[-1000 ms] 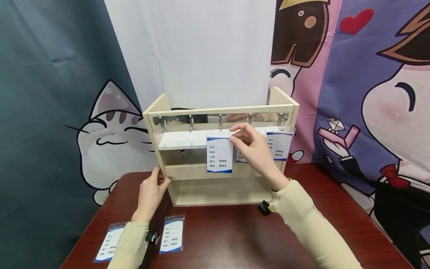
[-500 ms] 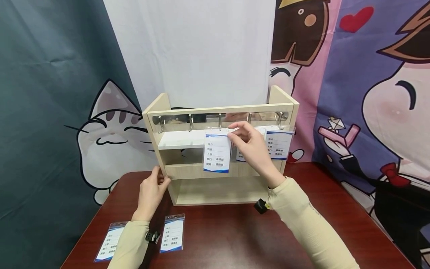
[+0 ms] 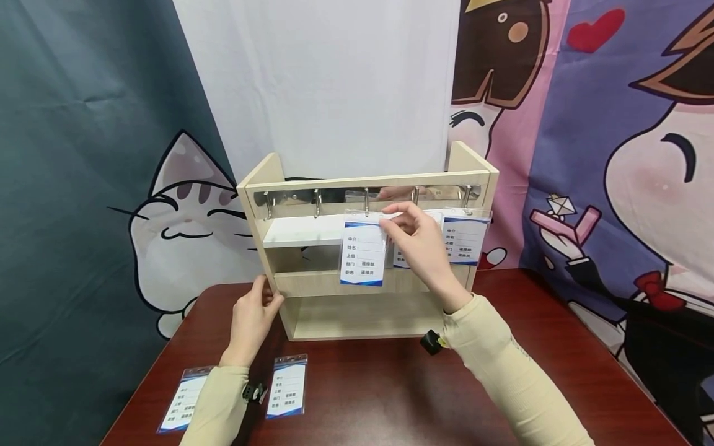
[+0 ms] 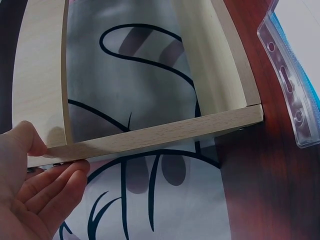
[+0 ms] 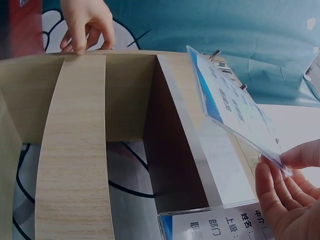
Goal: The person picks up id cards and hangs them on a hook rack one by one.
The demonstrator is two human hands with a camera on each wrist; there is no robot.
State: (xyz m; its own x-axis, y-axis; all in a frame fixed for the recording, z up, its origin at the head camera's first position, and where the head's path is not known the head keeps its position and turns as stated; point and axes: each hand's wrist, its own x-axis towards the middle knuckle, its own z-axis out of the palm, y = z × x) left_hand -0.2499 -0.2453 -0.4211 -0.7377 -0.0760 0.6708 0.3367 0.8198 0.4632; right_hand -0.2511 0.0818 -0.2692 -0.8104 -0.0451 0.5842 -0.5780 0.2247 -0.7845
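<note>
My right hand (image 3: 418, 244) pinches the upper right corner of a clear badge holder (image 3: 362, 254) with a white and blue card inside. Its top edge is in front of the middle hook (image 3: 366, 199) of the metal rack; whether the hook passes through a hole I cannot tell. In the right wrist view the badge holder (image 5: 235, 102) tilts away from the shelf, its corner between thumb and fingers. My left hand (image 3: 252, 319) grips the left side panel of the wooden shelf (image 3: 312, 285), thumb on one face and fingers on the other, as the left wrist view shows.
Two more badge holders hang at the right, one (image 3: 463, 240) on the end hook and one (image 3: 400, 257) partly behind my right hand. Two others lie on the red-brown table: one badge holder (image 3: 286, 387) and another badge holder (image 3: 181, 402) partly under the left sleeve.
The held badge holder has risen slightly and tilted a little at the middle hook. My right hand has moved slightly with it. The left hand stays on the side panel.
</note>
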